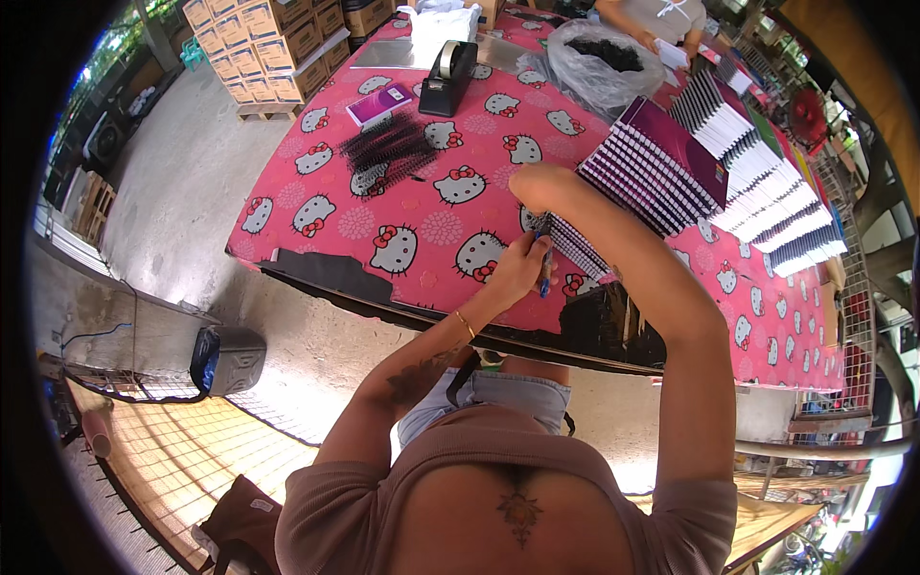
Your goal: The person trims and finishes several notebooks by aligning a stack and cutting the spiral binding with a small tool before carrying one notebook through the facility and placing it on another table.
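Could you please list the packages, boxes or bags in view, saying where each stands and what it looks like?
Stacked cartons: top left, on a pallet on the concrete floor; brown and white cardboard boxes.
Clear plastic bag: far end of the pink cat-print table; open and crumpled, holding dark pieces.
Purple packet: on the table beside the black tape dispenser; flat, rectangular.

Dusty-pink short-sleeved top (383,498), light denim shorts (498,393), thin gold bracelet (465,324), forearm tattoo (417,376).
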Demonstrator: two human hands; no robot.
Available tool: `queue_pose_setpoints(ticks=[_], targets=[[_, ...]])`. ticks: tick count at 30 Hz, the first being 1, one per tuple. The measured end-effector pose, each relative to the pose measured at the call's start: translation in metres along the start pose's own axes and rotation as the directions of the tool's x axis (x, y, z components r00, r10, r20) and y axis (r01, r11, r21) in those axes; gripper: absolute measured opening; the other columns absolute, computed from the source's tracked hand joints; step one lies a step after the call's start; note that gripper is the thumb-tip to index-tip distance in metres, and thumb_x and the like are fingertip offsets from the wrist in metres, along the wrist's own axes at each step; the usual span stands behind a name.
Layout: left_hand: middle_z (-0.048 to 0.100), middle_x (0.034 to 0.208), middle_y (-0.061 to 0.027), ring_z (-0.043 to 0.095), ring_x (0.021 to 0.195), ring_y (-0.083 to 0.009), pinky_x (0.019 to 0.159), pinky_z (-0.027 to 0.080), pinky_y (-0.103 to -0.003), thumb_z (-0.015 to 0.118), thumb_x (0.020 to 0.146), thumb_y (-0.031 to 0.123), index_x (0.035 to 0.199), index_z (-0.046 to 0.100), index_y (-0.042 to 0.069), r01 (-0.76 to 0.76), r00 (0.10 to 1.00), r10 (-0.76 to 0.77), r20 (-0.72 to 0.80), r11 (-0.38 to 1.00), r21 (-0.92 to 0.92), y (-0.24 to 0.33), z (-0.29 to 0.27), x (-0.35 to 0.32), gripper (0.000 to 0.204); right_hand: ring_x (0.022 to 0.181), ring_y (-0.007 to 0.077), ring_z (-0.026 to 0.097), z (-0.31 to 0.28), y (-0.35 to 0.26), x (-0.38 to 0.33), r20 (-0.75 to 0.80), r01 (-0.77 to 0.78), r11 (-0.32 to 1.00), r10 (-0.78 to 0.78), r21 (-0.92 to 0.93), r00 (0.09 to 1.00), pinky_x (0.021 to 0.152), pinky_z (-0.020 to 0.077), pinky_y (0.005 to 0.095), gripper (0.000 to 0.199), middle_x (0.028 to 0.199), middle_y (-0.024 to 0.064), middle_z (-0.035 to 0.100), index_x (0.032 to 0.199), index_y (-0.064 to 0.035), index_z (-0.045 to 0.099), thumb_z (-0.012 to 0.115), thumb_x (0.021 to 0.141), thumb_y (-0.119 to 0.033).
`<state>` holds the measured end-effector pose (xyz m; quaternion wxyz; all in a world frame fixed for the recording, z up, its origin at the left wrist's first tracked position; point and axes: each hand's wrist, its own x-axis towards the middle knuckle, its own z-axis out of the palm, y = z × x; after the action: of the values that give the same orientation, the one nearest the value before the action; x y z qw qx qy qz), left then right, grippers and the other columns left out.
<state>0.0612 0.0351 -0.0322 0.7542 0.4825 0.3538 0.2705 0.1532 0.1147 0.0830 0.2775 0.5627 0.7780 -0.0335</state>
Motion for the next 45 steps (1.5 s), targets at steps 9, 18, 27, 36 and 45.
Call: queue_pose_setpoints(ticks=[9, 18, 27, 36, 45], targets=[[0.059, 0.077, -0.009, 0.063, 0.059, -0.0186, 0.046, 0.053, -0.031, 0.043, 0.1, 0.031, 0.105, 0.047, 0.003, -0.029, 1.0, 0.029, -0.006, 0.999, -0.013, 0.006, 0.008, -0.002, 0.028, 0.09, 0.0289, 0.069, 0.009, 0.01, 0.004, -0.005, 0.008, 1.0, -0.008, 0.017, 1.0, 0.074, 0.0559, 0.0385, 0.019, 0.095, 0.0149, 0.071, 0.091, -0.0026, 0.073, 0.071, 0.072, -0.003], [0.065, 0.085, -0.015, 0.068, 0.066, -0.0248, 0.05, 0.057, -0.035, 0.044, 0.099, 0.03, 0.108, 0.049, 0.001, 0.095, 0.995, -0.092, 0.032, 0.988, -0.12, 0.003, 0.007, -0.011, 0.032, 0.09, 0.0303, 0.069, 0.007, 0.005, -0.001, -0.041, 0.033, 0.998, -0.031, 0.047, 0.999, 0.076, 0.0562, 0.0385, 0.018, 0.095, 0.0173, 0.071, 0.092, -0.0025, 0.073, 0.07, 0.074, -0.005], [0.065, 0.087, -0.0158, 0.068, 0.066, -0.0257, 0.05, 0.058, -0.036, 0.043, 0.1, 0.03, 0.111, 0.049, -0.001, -0.015, 0.999, 0.014, 0.044, 1.0, 0.006, -0.001, 0.001, 0.001, 0.033, 0.091, 0.029, 0.069, 0.01, 0.003, 0.008, 0.02, 0.001, 1.0, -0.002, 0.009, 1.0, 0.076, 0.0561, 0.0377, 0.018, 0.098, 0.0141, 0.071, 0.093, -0.0034, 0.073, 0.07, 0.075, -0.006], [0.062, 0.079, -0.0115, 0.065, 0.059, -0.0212, 0.046, 0.054, -0.032, 0.041, 0.1, 0.027, 0.104, 0.048, 0.0, 0.133, 0.991, -0.135, -0.004, 0.981, -0.139, 0.011, 0.003, -0.009, 0.028, 0.094, 0.0283, 0.069, 0.005, -0.007, 0.007, 0.094, 0.008, 0.999, -0.013, 0.048, 0.996, 0.076, 0.0553, 0.0398, 0.018, 0.096, 0.0159, 0.071, 0.092, -0.0051, 0.074, 0.069, 0.074, -0.006], [0.061, 0.078, -0.0117, 0.065, 0.06, -0.0235, 0.051, 0.057, -0.036, 0.039, 0.1, 0.027, 0.1, 0.049, -0.002, 0.161, 0.986, -0.152, 0.071, 0.977, -0.139, 0.003, 0.007, -0.012, 0.031, 0.088, 0.0292, 0.069, 0.03, 0.004, 0.008, -0.109, 0.016, 0.996, -0.006, 0.086, 0.994, 0.076, 0.0546, 0.0405, 0.012, 0.092, 0.015, 0.071, 0.086, -0.0067, 0.074, 0.068, 0.075, -0.009]])
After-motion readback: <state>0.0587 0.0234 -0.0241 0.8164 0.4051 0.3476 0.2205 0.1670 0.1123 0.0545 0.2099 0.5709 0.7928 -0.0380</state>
